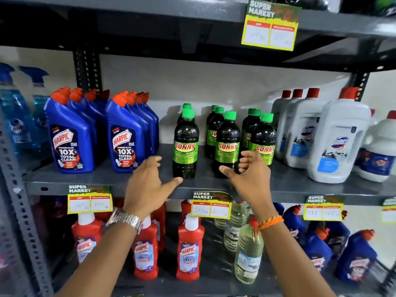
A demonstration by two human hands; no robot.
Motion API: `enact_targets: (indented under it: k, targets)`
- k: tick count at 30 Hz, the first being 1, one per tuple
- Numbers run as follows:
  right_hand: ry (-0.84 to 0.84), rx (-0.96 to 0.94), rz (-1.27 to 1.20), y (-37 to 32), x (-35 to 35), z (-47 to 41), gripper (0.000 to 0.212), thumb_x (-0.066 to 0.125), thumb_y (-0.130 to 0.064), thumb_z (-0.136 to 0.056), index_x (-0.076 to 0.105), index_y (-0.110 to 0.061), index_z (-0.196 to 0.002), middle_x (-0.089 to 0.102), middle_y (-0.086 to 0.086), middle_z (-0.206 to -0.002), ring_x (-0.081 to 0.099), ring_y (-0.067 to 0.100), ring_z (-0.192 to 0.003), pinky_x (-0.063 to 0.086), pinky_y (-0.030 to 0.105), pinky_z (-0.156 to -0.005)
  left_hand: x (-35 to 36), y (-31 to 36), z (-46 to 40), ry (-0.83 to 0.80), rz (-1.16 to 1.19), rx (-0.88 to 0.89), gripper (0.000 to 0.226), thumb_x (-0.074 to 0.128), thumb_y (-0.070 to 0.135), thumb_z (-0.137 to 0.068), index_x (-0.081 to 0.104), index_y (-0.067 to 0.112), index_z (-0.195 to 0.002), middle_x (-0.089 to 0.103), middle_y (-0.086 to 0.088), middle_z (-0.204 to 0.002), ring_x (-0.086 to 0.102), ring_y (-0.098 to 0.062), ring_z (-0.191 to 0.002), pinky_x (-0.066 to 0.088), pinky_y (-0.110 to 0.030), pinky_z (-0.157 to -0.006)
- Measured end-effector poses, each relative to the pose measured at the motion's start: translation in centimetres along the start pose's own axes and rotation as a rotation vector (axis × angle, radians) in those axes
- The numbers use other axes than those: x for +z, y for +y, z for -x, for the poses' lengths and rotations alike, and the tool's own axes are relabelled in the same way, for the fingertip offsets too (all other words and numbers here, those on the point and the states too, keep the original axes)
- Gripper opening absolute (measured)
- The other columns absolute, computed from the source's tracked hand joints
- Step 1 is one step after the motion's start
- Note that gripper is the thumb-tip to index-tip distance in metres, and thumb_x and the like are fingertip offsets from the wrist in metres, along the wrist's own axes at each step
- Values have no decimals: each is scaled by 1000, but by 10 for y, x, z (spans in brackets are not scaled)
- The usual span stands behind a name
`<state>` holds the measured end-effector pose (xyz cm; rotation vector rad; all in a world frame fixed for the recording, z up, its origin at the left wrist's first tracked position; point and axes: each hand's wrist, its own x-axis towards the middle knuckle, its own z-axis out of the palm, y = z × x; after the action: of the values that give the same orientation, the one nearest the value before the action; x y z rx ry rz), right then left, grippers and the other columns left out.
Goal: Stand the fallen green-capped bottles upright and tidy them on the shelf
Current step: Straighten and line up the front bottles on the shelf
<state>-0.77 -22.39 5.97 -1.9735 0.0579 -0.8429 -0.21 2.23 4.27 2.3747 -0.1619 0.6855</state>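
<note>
Several dark green-capped Sunny bottles stand upright in three rows on the grey middle shelf [285, 185]: the left front bottle [185, 144], the middle front bottle [227, 144], the right front bottle [264, 138], with more behind each. None lies on its side. My left hand [147, 185], wearing a metal watch, hovers open just left of the left front bottle, thumb near its base. My right hand [251, 174] is open with curled fingers in front of the gap between the middle and right front bottles, holding nothing.
Blue Harpic bottles [71, 136] stand left of the Sunny bottles, white red-capped jugs [338, 136] to the right. Blue spray bottles [15, 116] are at far left. The shelf below holds red Harpic bottles [189, 249] and clear bottles [248, 254]. Price tags [211, 205] hang on shelf edges.
</note>
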Motion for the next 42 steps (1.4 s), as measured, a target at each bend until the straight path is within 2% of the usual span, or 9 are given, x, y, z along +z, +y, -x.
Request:
enact_targets:
  k: [2,4,9,19,30,34,37,39,42]
  targets:
    - [-74,15,122,9,3,-13,103,93,-47,-58,42,-5,-137,59,9,-127,59,24,-117,52,36,-99,2,14,-20,-167,80,-51,98,82,56,-70,39,13,-148,51,-7,-150,52,-25,-134,43,-41,-109]
    - [-152,38,166,10,7,-26,113,93,-48,-57,35,0,-141,58,12,-134,56,26,-127,47,36,-103,7,18,-40,-256,144,-84,92,88,53,-62,47,16,-134,58,-6,-140,57,-24,-127,46,-42,-107]
    - [-291,68,147,9,14,-42,70,90,-33,-70,42,-11,-116,58,2,-112,55,18,-102,41,26,-83,16,12,-54,-301,225,-28,66,92,35,-64,62,22,-121,70,0,-122,65,-18,-111,48,-35,-103]
    - [-426,32,-68,28,5,-46,58,86,-13,-75,56,-10,-125,71,4,-117,66,18,-112,50,40,-104,16,7,-51,-252,224,37,63,89,32,-71,65,19,-128,72,-3,-123,63,-14,-105,43,-25,-92]
    - [-418,19,5,25,4,-43,62,87,-26,-72,55,-14,-125,70,3,-118,65,20,-111,51,42,-102,17,0,-54,-261,169,-1,72,90,41,-66,64,17,-130,73,-3,-122,68,-16,-107,50,-31,-97]
    - [-433,70,-4,20,-10,-35,82,93,-29,-61,52,-9,-130,69,6,-122,65,19,-113,50,41,-103,9,6,-40,-230,42,23,79,76,49,-81,48,10,-143,65,-9,-137,64,-25,-119,49,-34,-99]
    - [-250,153,-68,29,-38,-22,79,96,-27,-60,59,3,-123,74,19,-103,71,12,-94,55,31,-96,12,4,1,-98,-92,49,88,50,61,-92,26,6,-157,52,-16,-151,54,-34,-134,43,-43,-108]
    - [53,152,1,36,-61,-17,61,95,-29,-61,64,-6,-108,73,3,-83,69,5,-73,56,16,-76,21,-1,31,-22,-156,71,89,35,66,-95,19,7,-160,42,-18,-158,41,-34,-145,32,-43,-119]
    - [122,153,71,43,-76,-34,92,98,-35,-54,49,-6,-126,66,7,-109,66,20,-98,53,26,-87,43,-16,47,71,-237,200,82,29,64,-98,31,6,-157,48,-17,-153,42,-31,-145,15,-42,-127]
